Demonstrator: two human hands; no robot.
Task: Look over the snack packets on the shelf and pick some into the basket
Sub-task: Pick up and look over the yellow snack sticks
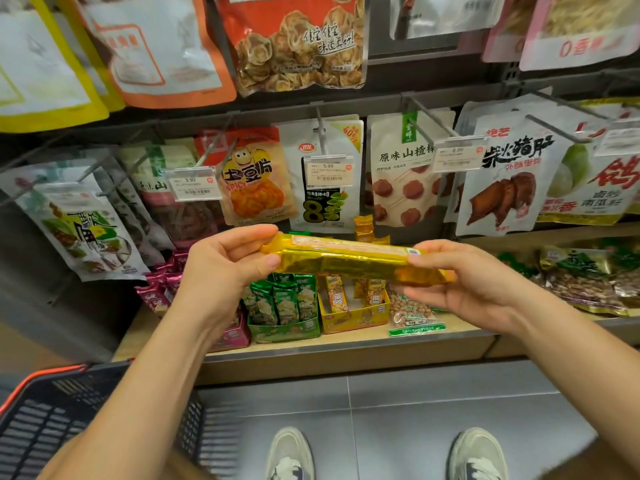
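A long yellow foil snack packet (349, 259) is held level in front of the shelf, its printed back turned up. My left hand (221, 268) pinches its left end between thumb and fingers. My right hand (464, 285) grips its right end, fingers under and thumb on top. The dark basket (45, 417) with an orange rim hangs at my left forearm, bottom left; what it contains is hidden. Behind the packet the wooden shelf (346, 344) carries a green display box (284, 311), a yellow display box (353, 313) and a peanut bag (414, 315).
Hanging packets fill the pegs above: a spicy potato chip bag (254, 178), a white bag marked 8 (323, 188), a hawthorn bag (405, 174), a pork bag (505, 178). Pink packets (162, 289) sit at the shelf's left. Grey floor tiles and my shoes (291, 455) lie below.
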